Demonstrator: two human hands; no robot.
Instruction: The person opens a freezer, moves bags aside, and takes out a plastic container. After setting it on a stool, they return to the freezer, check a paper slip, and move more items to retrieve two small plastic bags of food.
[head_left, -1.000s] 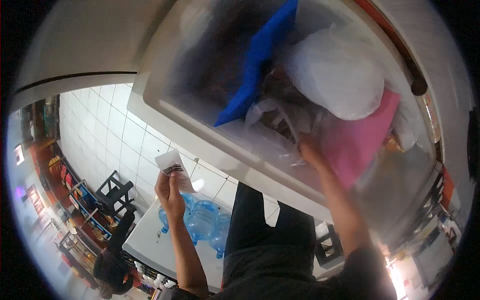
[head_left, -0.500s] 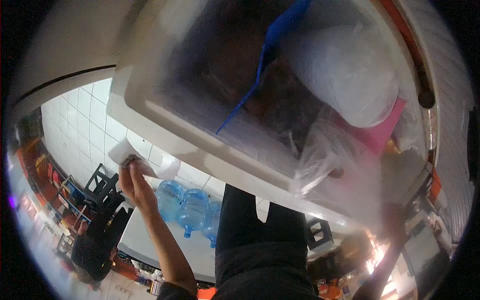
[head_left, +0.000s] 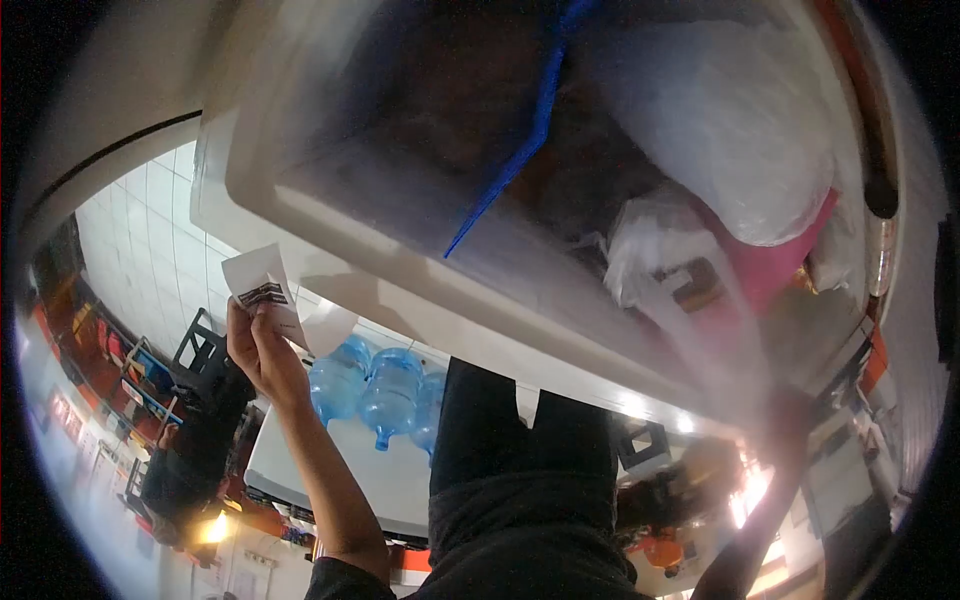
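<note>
My left hand [head_left: 262,350] pinches a printed paper receipt [head_left: 262,290], with dark bars of print facing me. Its lower end curls away beside the freezer's rim. At the lower right, my right hand [head_left: 788,425] is hazy and blurred at the rim, closed on the end of a clear plastic bag [head_left: 655,250]. The bag stretches down into the open chest freezer [head_left: 400,285], and something brownish shows through it. Beside it in the freezer lie a large white plastic bag [head_left: 740,140] and a pink item [head_left: 775,270]. A blue strip [head_left: 510,170] crosses above the dark interior.
Several blue water jugs [head_left: 388,395] stand below the freezer's near side. A black crate [head_left: 198,345] is at the left, near a person in dark clothes [head_left: 190,475]. White tiles [head_left: 145,220] cover the floor. A bright light [head_left: 750,485] glares at lower right.
My left hand has turned the receipt so its print faces me. The clear bag has bunched up and shifted, exposing the brownish content. The view has moved slightly.
</note>
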